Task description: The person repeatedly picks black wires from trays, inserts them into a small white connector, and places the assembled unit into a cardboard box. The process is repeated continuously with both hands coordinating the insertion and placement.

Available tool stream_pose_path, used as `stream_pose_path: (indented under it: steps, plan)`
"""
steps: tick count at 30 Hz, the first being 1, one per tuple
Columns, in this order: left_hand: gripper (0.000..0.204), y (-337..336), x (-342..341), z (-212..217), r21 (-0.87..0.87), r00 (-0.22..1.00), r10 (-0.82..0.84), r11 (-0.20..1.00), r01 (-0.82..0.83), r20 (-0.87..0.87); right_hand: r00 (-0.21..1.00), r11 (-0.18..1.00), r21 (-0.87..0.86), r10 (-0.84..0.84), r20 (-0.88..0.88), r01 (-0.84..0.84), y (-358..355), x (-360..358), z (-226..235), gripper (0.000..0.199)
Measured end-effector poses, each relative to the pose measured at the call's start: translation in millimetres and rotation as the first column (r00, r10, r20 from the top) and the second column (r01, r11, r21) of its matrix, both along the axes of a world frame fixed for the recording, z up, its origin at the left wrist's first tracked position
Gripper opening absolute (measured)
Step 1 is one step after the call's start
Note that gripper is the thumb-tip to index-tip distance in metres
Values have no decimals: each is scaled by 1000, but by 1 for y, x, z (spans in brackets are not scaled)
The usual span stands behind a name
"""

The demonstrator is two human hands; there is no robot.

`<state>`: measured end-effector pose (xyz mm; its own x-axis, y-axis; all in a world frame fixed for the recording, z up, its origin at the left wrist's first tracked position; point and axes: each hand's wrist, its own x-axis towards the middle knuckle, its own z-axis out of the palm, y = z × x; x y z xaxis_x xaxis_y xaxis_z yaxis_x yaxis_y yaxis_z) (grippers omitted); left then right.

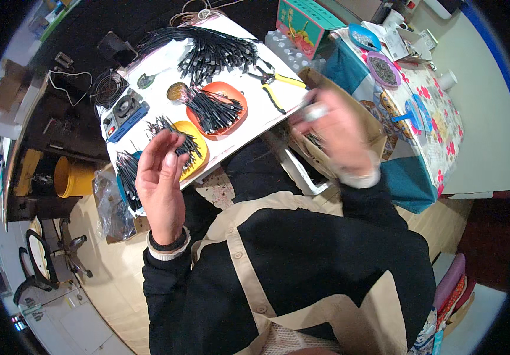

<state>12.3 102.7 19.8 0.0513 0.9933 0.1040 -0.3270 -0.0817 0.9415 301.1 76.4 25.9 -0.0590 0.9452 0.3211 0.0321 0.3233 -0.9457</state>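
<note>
My left hand (161, 189) is raised over the left front of the white tabletop, its fingers loosely curled, the thumb apart and nothing visible in it. Just beyond it is a yellow dish (200, 155) of short black cables with thin wire ends. To its left, more black cables (127, 173) lie in a teal dish, partly hidden. My right hand (339, 133), smeared by motion, is above an open cardboard box (368, 121) at the table's right edge; whether it holds anything is unclear. An orange dish (237, 97) of black cables (215, 111) sits mid-table.
Yellow-handled pliers (274, 97) lie near the table's right edge. A large heap of black cables (213, 56) covers the back. A soldering device (126, 112) and a small round brown container (176, 91) stand left. A flowered side table (444, 127) holds dishes of small parts.
</note>
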Motion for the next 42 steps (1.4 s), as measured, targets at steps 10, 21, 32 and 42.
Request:
stream_pose_path:
  steps: [10,21,32,42]
  plan:
    - [14,-23,-97,-80,5,861,333,933,-359,-385,705,824,-49,-450,548,564,-16,128,-11,20]
    - [11,24,-135,-84,321,237,426,868,-378,-873,555,781,-405,91,827,476,115,136,-288,31]
    - [21,87,-125,-93,481,-96,477,819,-313,-874,719,676,-427,-223,659,601,67,173,-256,25]
    - [17,112,-131,-107,333,154,464,796,-506,-872,672,866,-192,-200,713,461,92,43,-105,16]
